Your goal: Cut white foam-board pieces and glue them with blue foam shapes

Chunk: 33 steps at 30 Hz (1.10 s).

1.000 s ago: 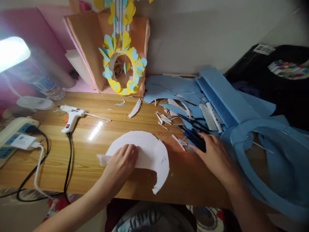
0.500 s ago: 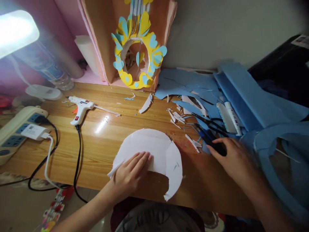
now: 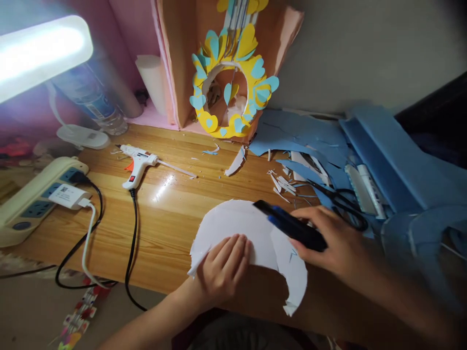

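A rounded white paper cut-out [image 3: 237,226] lies on the wooden desk [image 3: 171,218] near its front edge. My left hand [image 3: 222,272] rests flat on the paper's lower part, fingers stretched out together. My right hand [image 3: 333,243] grips a black and blue utility knife [image 3: 288,226], its tip pointing left over the top of the white paper. Black scissors [image 3: 341,201] lie just behind that hand among paper scraps.
A white glue gun [image 3: 136,165] with a black cord lies at left, beside a power strip [image 3: 34,201] and a lit lamp [image 3: 40,53]. A yellow and blue paper wreath [image 3: 233,92] leans at the back. Blue paper sheets [image 3: 383,155] pile at right.
My right hand picked the knife up from the scrap pile and carried it left over the white paper. My left hand stayed on the paper. The view shifted left.
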Tool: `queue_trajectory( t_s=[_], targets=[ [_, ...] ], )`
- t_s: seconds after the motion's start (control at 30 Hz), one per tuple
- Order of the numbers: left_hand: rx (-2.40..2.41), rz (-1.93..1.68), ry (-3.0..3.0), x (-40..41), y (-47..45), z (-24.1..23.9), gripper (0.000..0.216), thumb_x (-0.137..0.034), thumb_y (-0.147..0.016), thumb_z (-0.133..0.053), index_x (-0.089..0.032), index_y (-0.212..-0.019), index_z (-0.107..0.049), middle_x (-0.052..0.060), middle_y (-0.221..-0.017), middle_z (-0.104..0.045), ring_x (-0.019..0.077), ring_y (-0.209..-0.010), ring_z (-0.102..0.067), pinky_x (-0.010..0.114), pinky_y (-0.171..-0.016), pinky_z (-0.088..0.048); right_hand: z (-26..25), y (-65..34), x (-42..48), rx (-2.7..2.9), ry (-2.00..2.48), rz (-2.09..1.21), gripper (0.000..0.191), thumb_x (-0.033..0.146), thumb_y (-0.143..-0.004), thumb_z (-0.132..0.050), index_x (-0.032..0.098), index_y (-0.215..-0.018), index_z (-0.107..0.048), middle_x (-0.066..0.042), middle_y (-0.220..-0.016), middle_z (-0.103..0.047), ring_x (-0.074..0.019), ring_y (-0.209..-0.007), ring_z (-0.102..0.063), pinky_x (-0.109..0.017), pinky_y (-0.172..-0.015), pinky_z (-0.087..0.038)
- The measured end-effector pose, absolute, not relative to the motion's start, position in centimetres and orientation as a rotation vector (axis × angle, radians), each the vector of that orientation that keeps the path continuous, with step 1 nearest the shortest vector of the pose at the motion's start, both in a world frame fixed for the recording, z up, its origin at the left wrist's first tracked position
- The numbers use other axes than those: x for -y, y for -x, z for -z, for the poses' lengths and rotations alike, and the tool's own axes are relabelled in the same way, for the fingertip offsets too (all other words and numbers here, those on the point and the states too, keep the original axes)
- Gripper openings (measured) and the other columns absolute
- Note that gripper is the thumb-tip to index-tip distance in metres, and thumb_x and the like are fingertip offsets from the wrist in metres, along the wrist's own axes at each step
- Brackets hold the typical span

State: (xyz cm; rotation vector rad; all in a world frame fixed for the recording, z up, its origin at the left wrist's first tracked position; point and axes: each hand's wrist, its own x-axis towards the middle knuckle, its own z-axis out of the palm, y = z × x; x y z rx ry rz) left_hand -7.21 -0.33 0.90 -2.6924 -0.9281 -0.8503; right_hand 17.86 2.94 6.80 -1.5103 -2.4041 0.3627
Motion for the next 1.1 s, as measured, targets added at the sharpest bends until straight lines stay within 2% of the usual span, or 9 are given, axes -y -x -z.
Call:
queue_trajectory(
  t_s=[0.1,0.27,0.47,0.6,0.7,0.83,1.1],
  targets=[
    [0.974,0.882,2.683,0.4,6.9,-0.8,0.036,-0.006,-0.092,-0.03,-0.003,-0.106,-0.063,0.012,-0.104,-0.072,0.0202,-0.096,-0.068,0.029,-0.079,-0.057,-6.9,-15.0,-4.7,2.651,1.404,-0.383,0.026,0.019,-0.081,-0.059,0.021,-0.104,-0.048,-0.003,-0.088,-0.062,-0.0204,-0.082,-0.064,-0.03,-0.07,-0.049],
    [1.018,0.964,2.635,0.5,6.6,-0.2,0.036,-0.008,-0.093,-0.03,-0.004,-0.104,-0.064,0.011,-0.103,-0.073,0.0196,-0.096,-0.068,0.029,-0.08,-0.056,-7.2,-13.3,-6.1,2.932,1.271,-0.175,0.028,0.023,-0.081,-0.064,0.022,-0.105,-0.051,0.001,-0.087,-0.064,-0.0164,-0.062,-0.065,-0.027,-0.052,-0.042],
    [1.03,0.989,2.634,0.5,6.6,-0.2,0.035,-0.008,-0.093,-0.031,-0.004,-0.102,-0.065,0.012,-0.101,-0.073,0.0202,-0.094,-0.069,0.029,-0.078,-0.056,-7.5,-12.5,-6.2,2.978,1.134,-0.116,0.025,0.022,-0.083,-0.063,0.021,-0.107,-0.054,0.001,-0.088,-0.064,-0.014,-0.068,-0.065,-0.025,-0.055,-0.041],
    [1.012,0.984,2.644,0.5,6.6,-0.2,0.035,-0.007,-0.093,-0.031,-0.004,-0.102,-0.065,0.012,-0.1,-0.074,0.0202,-0.093,-0.069,0.029,-0.077,-0.056,-7.4,-12.5,-6.0,3.002,1.068,-0.034,0.023,0.02,-0.085,-0.061,0.021,-0.107,-0.055,0.001,-0.087,-0.064,-0.0129,-0.066,-0.062,-0.026,-0.055,-0.039],
    [1.006,0.967,2.658,0.3,6.7,-0.3,0.036,-0.007,-0.093,-0.03,-0.003,-0.101,-0.064,0.013,-0.098,-0.074,0.0209,-0.091,-0.07,0.03,-0.075,-0.057,-7.3,-12.4,-6.0,3.031,0.959,0.071,0.023,0.012,-0.087,-0.054,0.02,-0.108,-0.055,0.0,-0.086,-0.063,-0.0127,-0.065,-0.06,-0.026,-0.055,-0.038],
    [0.96,0.958,2.677,0.0,6.7,-0.4,0.035,-0.006,-0.093,-0.03,-0.002,-0.098,-0.064,0.013,-0.096,-0.074,0.0213,-0.088,-0.07,0.029,-0.073,-0.058,-7.2,-12.2,-6.1,3.011,0.833,0.178,0.021,0.008,-0.088,-0.047,0.018,-0.104,-0.057,0.0,-0.077,-0.062,-0.0136,-0.059,-0.057,-0.027,-0.053,-0.037],
    [0.957,0.953,2.687,0.1,6.9,-0.4,0.032,-0.006,-0.092,-0.033,-0.003,-0.1,-0.064,0.013,-0.096,-0.074,0.0208,-0.091,-0.069,0.029,-0.076,-0.058,-7.4,-12.8,-6.1,2.972,0.772,0.274,0.024,0.005,-0.086,-0.045,0.018,-0.1,-0.059,0.0,-0.074,-0.063,-0.014,-0.056,-0.054,-0.029,-0.051,-0.031]
  ],
)
